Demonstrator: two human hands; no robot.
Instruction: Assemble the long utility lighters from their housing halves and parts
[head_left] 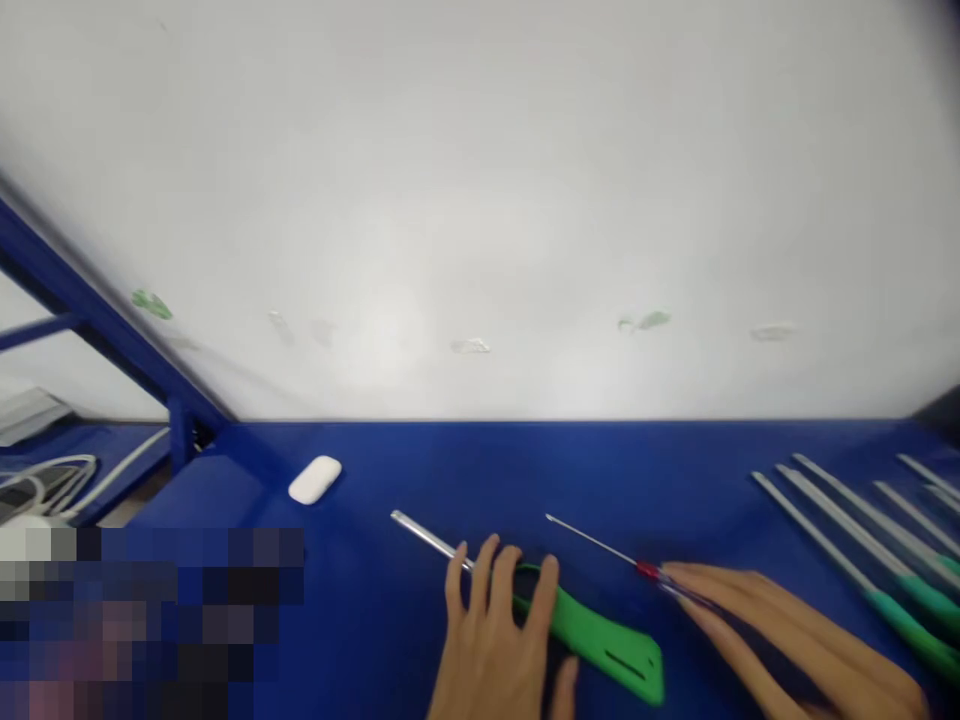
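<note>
My left hand [499,625] lies over a green-handled metal rod [607,640], with its fingers curled down around the handle's near-rod end. The handle is flat and has a dark slot at its wide end. Its shiny shaft points to the upper left; my fingers hide where shaft and handle meet. My right hand [795,630] is closed on a screwdriver [600,545] with a thin metal shaft and a red collar. The screwdriver's tip points to the upper left, above the green handle and apart from it. Most of its grip is hidden by my fingers.
Several more green-handled rods [847,530] lie at the right on the blue table [465,460]. A small white rounded case [315,480] sits at the left. Behind rises a white panel [480,200], with a blue frame [97,310] and white cables [75,485] at the far left.
</note>
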